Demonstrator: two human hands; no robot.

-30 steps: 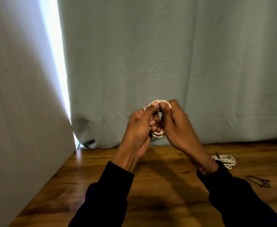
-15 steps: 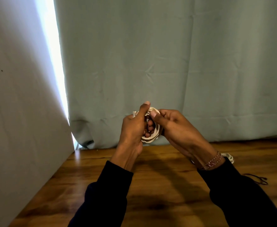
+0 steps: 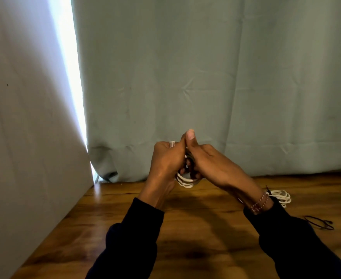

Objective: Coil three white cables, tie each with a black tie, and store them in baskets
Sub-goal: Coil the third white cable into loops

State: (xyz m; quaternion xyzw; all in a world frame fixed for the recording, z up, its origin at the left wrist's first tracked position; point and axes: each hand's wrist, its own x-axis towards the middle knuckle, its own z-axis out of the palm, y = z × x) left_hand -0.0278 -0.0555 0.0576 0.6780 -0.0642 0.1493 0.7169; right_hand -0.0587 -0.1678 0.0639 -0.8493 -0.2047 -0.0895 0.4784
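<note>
- curtain-backed wooden bench (image 3: pixel 206 228): your left hand (image 3: pixel 166 158) and right hand (image 3: pixel 212 166) clasp a white coil (image 3: pixel 185 181).
- at 3 o'clock, a tied coil (image 3: pixel 280 197) looks done; spare black tie (image 3: pixel 319 223) waits; baskets unseen.

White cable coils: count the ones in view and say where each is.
2. One white coiled cable is held between the left hand and right hand; another white cable coil lies on the wooden table behind the right wrist. Others may be out of view.

Hidden portions

Both hands cover most of the held coil (image 3: pixel 186 181); the right wrist (image 3: pixel 260 202) hides part of the tied coil (image 3: pixel 281 196).
</note>
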